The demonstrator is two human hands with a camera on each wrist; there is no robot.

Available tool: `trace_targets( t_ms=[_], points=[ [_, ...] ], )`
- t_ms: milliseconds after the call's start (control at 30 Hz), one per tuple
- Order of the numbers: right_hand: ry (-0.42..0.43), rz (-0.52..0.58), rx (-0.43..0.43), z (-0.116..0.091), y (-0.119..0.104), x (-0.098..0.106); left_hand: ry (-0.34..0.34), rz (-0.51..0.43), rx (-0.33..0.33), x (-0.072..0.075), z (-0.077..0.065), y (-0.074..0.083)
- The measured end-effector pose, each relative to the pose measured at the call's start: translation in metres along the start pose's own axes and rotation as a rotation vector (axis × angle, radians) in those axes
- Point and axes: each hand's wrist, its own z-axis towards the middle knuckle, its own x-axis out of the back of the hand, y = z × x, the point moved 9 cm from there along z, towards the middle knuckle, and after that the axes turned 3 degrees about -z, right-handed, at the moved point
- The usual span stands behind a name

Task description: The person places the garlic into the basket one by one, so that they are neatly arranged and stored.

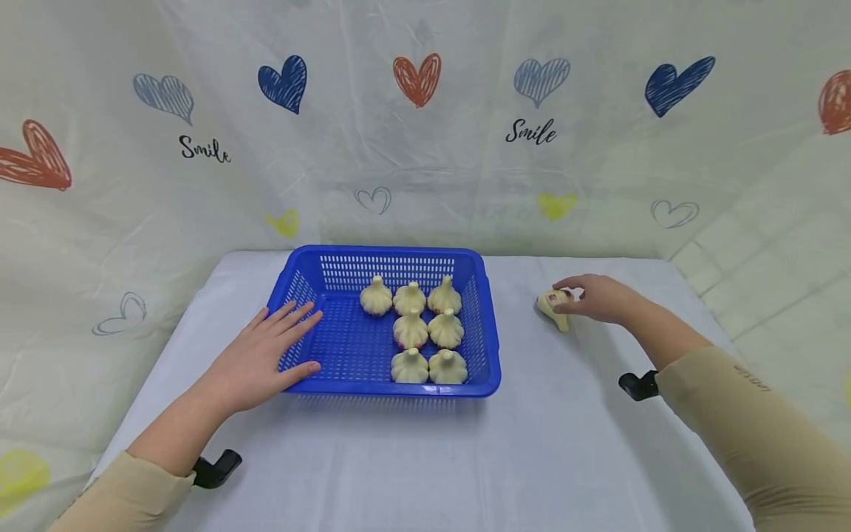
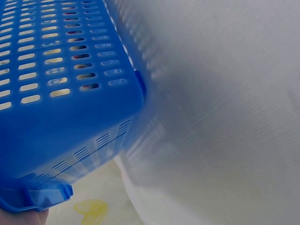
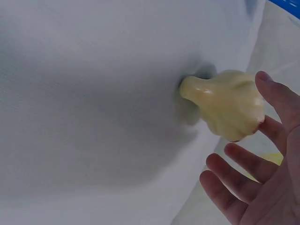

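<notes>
A blue plastic basket (image 1: 399, 388) with slotted walls holds several cream-white garlic bulbs (image 1: 411, 329) in its right part. My left hand (image 1: 255, 362) lies over the basket's left rim with the fingers spread and straight. In the left wrist view, a bit of that hand (image 2: 26, 218) shows at the rim. Right of the basket, a single garlic bulb (image 1: 550, 304) lies tilted on the table. My right hand (image 1: 598, 299) pinches its root end between thumb and index finger. The right wrist view shows the bulb (image 3: 229, 103) with its stem toward the cloth and the other fingers (image 3: 229, 180) loosely curled.
A white cloth covers the table (image 1: 399, 465). Behind it hangs a pale curtain (image 1: 465, 162) printed with hearts and "Smile". Black straps (image 1: 640, 386) show at both wrists.
</notes>
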Motion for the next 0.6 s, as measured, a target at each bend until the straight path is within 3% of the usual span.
trace_targets(
  t_ms=[233, 600],
  points=[
    [0.001, 0.048, -0.024, 0.004, 0.009, -0.012, 0.002, -0.001, 0.000, 0.001, 0.000, 0.001],
    [-0.014, 0.095, -0.012, 0.004, -0.001, -0.019, 0.003, -0.004, 0.001, 0.002, 0.000, 0.001]
  ],
)
